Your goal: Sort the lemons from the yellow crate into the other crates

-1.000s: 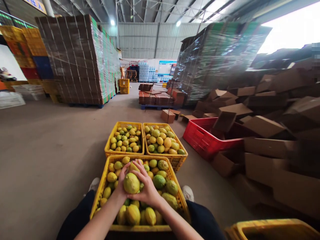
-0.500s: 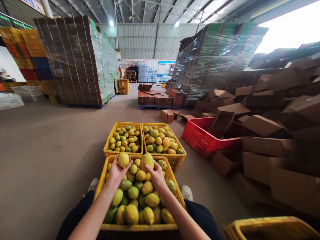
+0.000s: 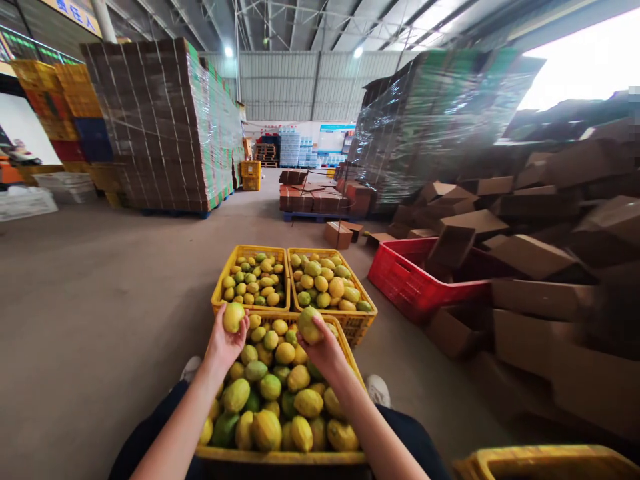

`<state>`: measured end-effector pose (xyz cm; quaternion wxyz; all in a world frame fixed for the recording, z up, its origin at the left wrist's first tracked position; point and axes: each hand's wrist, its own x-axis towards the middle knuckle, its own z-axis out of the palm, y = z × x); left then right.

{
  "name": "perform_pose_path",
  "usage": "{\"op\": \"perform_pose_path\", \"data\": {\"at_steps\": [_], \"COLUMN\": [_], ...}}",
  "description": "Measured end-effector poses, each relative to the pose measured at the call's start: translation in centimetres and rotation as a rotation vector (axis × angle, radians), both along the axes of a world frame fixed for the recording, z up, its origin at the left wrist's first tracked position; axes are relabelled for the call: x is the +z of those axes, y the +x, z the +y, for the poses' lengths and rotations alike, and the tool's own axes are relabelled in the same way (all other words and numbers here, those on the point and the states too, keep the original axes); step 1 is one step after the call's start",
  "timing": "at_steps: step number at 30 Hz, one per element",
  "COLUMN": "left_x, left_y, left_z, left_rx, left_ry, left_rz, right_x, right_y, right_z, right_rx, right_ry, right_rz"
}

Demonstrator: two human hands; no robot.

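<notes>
My left hand point(image 3: 226, 341) is closed around a yellow lemon point(image 3: 233, 317), held above the far left corner of the near yellow crate point(image 3: 280, 457). In my right hand point(image 3: 325, 347) is a larger greenish-yellow lemon point(image 3: 310, 325), gripped over the far right part of the same crate. Yellow and green lemons point(image 3: 271, 387) fill this crate between my forearms. Just beyond it, a left yellow crate point(image 3: 216, 293) holds smaller lemons, and a right yellow crate point(image 3: 367, 319) holds larger ones.
To the right, a red crate point(image 3: 400, 280) stands against a heap of cardboard boxes point(image 3: 540, 300). Another yellow crate point(image 3: 545, 457) shows at the bottom right. Tall wrapped pallets point(image 3: 150, 127) rise behind, with a low pallet of flat cardboard point(image 3: 320, 200) between them.
My hands have moved apart: the left one leftward with its lemon, the right one rightward with its own. The right lemon has turned in my fingers. The view has shifted slightly.
</notes>
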<state>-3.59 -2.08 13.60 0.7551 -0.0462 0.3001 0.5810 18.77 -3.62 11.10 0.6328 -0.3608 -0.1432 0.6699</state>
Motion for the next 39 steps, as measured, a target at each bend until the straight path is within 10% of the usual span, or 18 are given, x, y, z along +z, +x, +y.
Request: {"op": "perform_pose_path", "data": {"at_steps": [20, 39], "left_x": [-0.3, -1.2], "left_y": [2.6, 2.2], "left_z": [0.7, 0.9], "left_rx": [-0.108, -0.040], "left_ry": [0.043, 0.035], "left_rz": [0.061, 0.075], "right_x": [0.2, 0.2], "right_y": [1.6, 0.7], "right_z": [0.2, 0.7], "right_rx": [0.247, 0.103], "right_ry": [-0.122, -0.147], "right_rz": [-0.039, -0.003]}}
